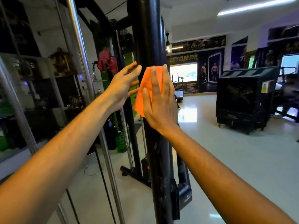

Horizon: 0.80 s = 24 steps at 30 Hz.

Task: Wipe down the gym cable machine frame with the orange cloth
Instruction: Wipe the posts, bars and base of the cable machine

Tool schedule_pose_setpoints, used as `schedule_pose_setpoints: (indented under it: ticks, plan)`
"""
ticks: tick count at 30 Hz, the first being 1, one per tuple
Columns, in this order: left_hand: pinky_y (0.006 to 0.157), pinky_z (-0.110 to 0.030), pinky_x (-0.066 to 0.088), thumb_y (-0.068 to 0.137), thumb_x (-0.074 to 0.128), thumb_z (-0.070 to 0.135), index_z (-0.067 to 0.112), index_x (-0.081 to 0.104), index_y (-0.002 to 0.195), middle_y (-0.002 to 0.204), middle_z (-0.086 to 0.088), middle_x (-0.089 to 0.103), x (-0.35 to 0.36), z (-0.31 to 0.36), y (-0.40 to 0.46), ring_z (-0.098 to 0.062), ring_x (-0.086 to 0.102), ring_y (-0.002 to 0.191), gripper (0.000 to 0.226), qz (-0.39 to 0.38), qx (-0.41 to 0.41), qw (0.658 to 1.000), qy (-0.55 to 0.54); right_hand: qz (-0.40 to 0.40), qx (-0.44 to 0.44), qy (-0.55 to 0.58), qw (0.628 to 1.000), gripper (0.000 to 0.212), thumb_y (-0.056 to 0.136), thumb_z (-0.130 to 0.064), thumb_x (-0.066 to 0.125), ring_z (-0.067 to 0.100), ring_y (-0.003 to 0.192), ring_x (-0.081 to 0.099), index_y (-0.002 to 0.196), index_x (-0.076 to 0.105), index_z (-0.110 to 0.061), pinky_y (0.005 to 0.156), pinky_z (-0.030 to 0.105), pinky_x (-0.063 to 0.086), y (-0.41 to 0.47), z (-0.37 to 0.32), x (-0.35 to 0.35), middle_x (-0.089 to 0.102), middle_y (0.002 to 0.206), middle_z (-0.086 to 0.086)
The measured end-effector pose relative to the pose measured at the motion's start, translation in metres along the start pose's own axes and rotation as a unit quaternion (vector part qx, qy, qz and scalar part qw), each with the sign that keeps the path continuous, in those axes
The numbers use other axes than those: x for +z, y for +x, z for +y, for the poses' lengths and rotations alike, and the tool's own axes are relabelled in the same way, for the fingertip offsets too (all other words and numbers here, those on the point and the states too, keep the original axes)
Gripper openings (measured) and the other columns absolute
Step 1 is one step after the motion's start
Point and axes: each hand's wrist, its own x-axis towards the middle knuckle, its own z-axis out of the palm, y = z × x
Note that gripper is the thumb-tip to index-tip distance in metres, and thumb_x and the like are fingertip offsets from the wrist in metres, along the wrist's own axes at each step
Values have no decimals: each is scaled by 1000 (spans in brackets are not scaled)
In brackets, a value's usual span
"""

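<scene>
At the centre of the frame, a black upright post (149, 38) of the cable machine runs from top to bottom, and the orange cloth (146, 89) lies flat against it at mid-height. On the right side of the post, the right hand (159, 101) presses the cloth to the metal with straight, spread fingers, palm over the fabric, so it is released rather than clenched. On the left side of the post, the left hand (123, 85) reaches in with relaxed, extended fingers; its fingertips touch the post and the cloth's left edge, grasping nothing that shows. Toward the left of the frame stand chrome guide rods (80, 50). Toward the right, a black air cooler (244, 101) sits on the pale glossy floor (226, 159), well apart from the post.
</scene>
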Motion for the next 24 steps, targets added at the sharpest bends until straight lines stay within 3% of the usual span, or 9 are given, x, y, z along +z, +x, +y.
schedule_pose_setpoints:
  ticks: [2, 5, 9, 12, 14, 17, 20, 24]
  plan:
    - [84, -26, 54, 102, 72, 44, 42, 58, 142, 154, -1, 58, 4, -1, -1, -11, 62, 125, 42, 4, -7, 1000, -10, 3, -4, 7, 1000, 67, 117, -44, 40, 32, 167, 7, 175, 10, -27, 130, 58, 27, -1, 2, 2, -7, 182, 5]
    - [90, -30, 52, 101, 73, 47, 41, 58, 148, 147, 4, 64, 6, -9, -4, -9, 61, 113, 50, 28, -4, 1000, 4, -19, -12, 6, 1000, 70, 116, -43, 44, 34, 168, -2, 175, 11, -25, 131, 62, 23, -51, 23, 15, -12, 182, 7]
    - [96, -32, 52, 100, 72, 53, 40, 53, 154, 137, 9, 68, 5, -25, -8, -4, 66, 104, 58, 38, -11, 999, 26, -53, -9, 13, 998, 73, 115, -43, 48, 35, 168, -1, 174, 9, -24, 129, 65, 24, -93, 39, 21, -11, 181, 10]
    - [92, -30, 52, 100, 71, 56, 41, 52, 155, 153, 4, 60, 8, -28, -13, -7, 60, 111, 60, 38, -14, 999, 28, -44, 3, 30, 999, 70, 116, -45, 43, 33, 168, 2, 175, 9, -25, 133, 57, 20, -58, 28, 15, -10, 182, 8]
    - [94, -30, 54, 99, 72, 55, 42, 53, 153, 150, 5, 60, 9, -30, -17, -8, 58, 112, 58, 44, -12, 999, 22, -26, 6, 37, 999, 68, 117, -45, 42, 32, 168, 4, 175, 13, -24, 134, 49, 13, -40, 23, 15, -7, 182, 9]
    - [96, -32, 54, 100, 72, 53, 42, 55, 151, 154, 1, 59, 11, -35, -23, -7, 61, 111, 56, 49, -17, 999, 14, -18, 11, 42, 999, 69, 117, -43, 44, 31, 169, 0, 175, 11, -24, 134, 58, 19, -61, 28, 21, -7, 182, 11]
    - [99, -33, 54, 102, 70, 48, 41, 56, 148, 133, 14, 68, 12, -43, -32, -3, 66, 106, 49, 44, -33, 998, 21, -56, 28, 32, 998, 77, 115, -44, 47, 32, 168, -4, 173, -1, -31, 129, 65, 27, -121, 43, 29, -12, 181, 10]
    - [97, -28, 56, 105, 67, 45, 46, 58, 135, 129, 23, 65, 12, -56, -44, 1, 70, 109, 32, 38, -48, 998, 12, -82, 36, 44, 995, 79, 115, -47, 46, 31, 168, 2, 172, -9, -38, 130, 60, 25, -133, 46, 28, -15, 181, 6]
